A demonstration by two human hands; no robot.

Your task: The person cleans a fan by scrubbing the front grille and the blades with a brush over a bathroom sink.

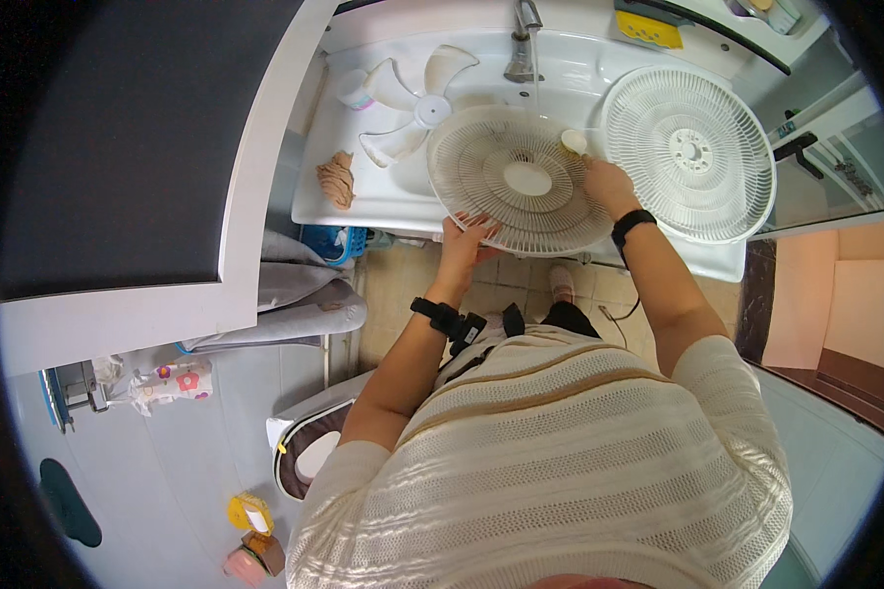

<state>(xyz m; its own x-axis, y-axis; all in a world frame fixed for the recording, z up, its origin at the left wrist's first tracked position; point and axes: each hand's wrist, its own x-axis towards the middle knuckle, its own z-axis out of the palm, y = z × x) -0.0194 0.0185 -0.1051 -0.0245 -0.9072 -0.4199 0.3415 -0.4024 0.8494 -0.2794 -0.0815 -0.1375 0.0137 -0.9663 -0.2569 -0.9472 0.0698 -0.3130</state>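
Observation:
A round white plastic fan grille [528, 179] lies tilted over the sink basin, its near rim past the front edge. My left hand [469, 237] grips that near rim at the lower left. In my right hand [610, 185] is a small white scrubbing brush [573, 142], its head against the grille's upper right. Water runs from the chrome faucet [521, 51] behind the grille. A second fan grille [690, 152] rests on the right side of the white sink [390, 210]. White fan blades [432, 112] with brownish grime lie on the left side.
A crumpled brown cloth [337, 180] and a white tub [354, 90] sit at the sink's left. A yellow holder [649, 29] hangs behind the sink. Below left is a blue basket [334, 244]. A cabinet with a dark panel [140, 147] juts in from the left.

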